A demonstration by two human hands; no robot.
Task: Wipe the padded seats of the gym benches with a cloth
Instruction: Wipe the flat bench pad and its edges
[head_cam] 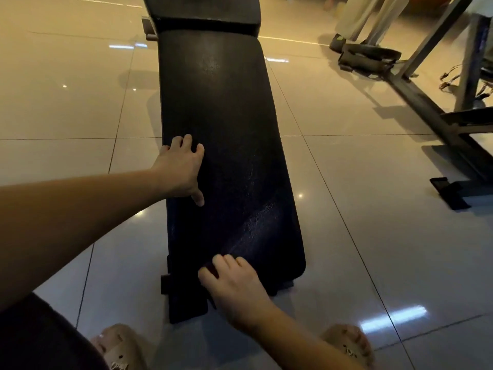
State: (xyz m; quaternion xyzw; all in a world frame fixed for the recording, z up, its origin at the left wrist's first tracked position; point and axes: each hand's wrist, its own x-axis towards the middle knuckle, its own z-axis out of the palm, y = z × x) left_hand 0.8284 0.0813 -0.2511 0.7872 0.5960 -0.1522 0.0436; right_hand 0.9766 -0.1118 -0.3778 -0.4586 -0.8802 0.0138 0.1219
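- Padded seat (226,116): black, long, running away from the viewer over the tiled floor (66,102).
- Left hand (180,169): rests on the seat's left edge, fingers bent, thumb flat, holding nothing.
- Right hand (234,287): at the near end, fingers curled, pinching a dark cloth (210,268) against the surface.
- Risks: so small a pinch may let the cloth bunch or slip, leaving strips unwiped. Leaning on one edge may rock the bench.
- Unclear: the cloth nearly matches the seat, so its extent cannot be told. A diagonal crease nearby may be cloth or sheen.
- Hidden or cut off: the legs are mostly hidden and the far pad is cut off.
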